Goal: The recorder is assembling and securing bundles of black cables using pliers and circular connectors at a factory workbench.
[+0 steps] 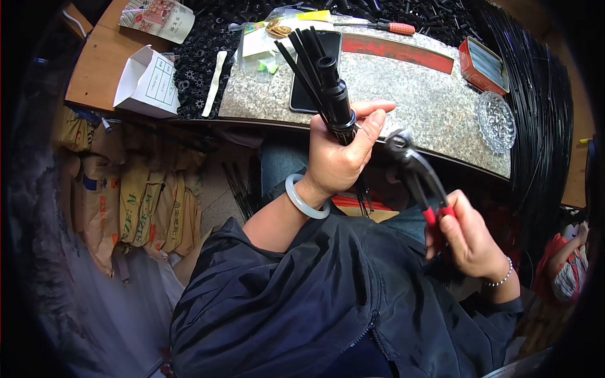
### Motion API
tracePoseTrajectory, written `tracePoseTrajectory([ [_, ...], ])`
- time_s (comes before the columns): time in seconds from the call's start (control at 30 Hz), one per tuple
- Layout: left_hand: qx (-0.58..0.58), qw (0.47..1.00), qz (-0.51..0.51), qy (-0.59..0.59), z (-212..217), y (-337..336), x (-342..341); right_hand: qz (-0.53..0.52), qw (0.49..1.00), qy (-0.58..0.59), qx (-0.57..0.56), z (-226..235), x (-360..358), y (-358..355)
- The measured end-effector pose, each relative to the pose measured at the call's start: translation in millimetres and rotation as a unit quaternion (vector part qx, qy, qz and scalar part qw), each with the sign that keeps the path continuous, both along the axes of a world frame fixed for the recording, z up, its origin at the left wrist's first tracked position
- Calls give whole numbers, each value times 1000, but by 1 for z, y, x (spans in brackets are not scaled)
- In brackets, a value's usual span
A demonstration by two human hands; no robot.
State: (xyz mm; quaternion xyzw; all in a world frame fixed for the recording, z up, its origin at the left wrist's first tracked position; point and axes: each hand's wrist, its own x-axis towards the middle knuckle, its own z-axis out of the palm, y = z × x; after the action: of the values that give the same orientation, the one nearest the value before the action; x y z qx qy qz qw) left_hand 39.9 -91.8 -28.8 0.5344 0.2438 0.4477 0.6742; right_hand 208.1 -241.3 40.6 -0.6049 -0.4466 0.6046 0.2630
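Left hand (pixel 337 160), near picture centre, closed tight around a black tube (pixel 335 101) with a bundle of thin black rods (pixel 302 53) fanning up toward 11 o'clock; thumb and forefinger pinched at the ribbed collar of the tube. Pale jade-coloured bangle (pixel 304 200) on the left wrist, dark jacket sleeve (pixel 296 296) below at 6 o'clock.

Right hand (pixel 469 239), at 4 o'clock from the left, wrapped shut around the red handles of a pair of pliers (pixel 416 170); dark head of the pliers pointing up toward 11 o'clock, just beside the left thumb, close to the tube but not clearly touching it. Whether the pliers' tips are open or closed: cannot tell. Thin beaded bracelet (pixel 501 277) on the right wrist.

Above the hands, at 12 o'clock, a speckled stone table (pixel 409 88) with a curved front edge. On it: a dark phone (pixel 312 75) lying flat behind the rods, a screwdriver (pixel 381 26) with an orange handle at the far edge, a red tin (pixel 484 63) at 2 o'clock, a glass ashtray (pixel 496 121) just below the tin. At 10 o'clock, a small white carton (pixel 148 82) on a wooden surface, beside a heap of small black parts (pixel 201 63). At 3 o'clock, a thick sheaf of long black rods running down the right rim. At 9 o'clock, brown paper sacks (pixel 138 201) stacked under the table.
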Motion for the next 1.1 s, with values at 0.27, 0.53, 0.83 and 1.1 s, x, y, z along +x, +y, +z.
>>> tracePoseTrajectory([
  [0.27,39,999,1,-8,-4,-2,2,75,985,-123,93,20,-10,12],
  [0.53,-51,999,0,16,23,-3,-5,81,972,-180,124,29,-14,12],
  [0.83,8,1000,-12,19,13,-4,0,81,980,-161,86,30,-11,18],
  [1.1,29,998,16,50,12,-5,1,95,995,-40,-1,27,1,19],
])
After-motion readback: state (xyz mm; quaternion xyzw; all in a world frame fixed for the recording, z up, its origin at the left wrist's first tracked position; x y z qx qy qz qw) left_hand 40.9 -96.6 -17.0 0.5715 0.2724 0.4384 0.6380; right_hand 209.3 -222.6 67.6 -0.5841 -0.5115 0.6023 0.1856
